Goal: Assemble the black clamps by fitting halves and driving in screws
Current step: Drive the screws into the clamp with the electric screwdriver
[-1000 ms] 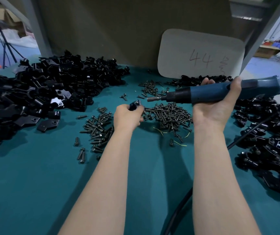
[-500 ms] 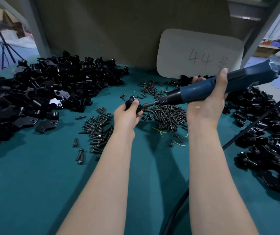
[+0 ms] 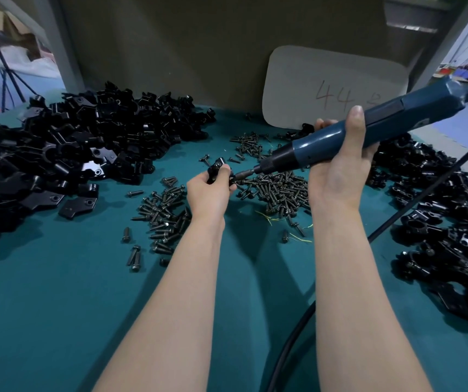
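My screwdriver [image 3: 340, 142] tipped down to the clamp [image 3: 218, 168]
My left hand [image 3: 208, 192] lifted it; the bit [image 3: 245, 173] now touches it.

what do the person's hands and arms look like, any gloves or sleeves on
No gloves: the left hand and right hand are bare, with no rings showing. The forearms are bare too, with no sleeves, watch or bands down to the frame's bottom edge.

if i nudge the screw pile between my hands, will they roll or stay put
The screws would probably scatter, not slide as one: they lie loose and criss-crossed. Round shanks may roll, though wide heads should curve them short, and the mat looks grippy.
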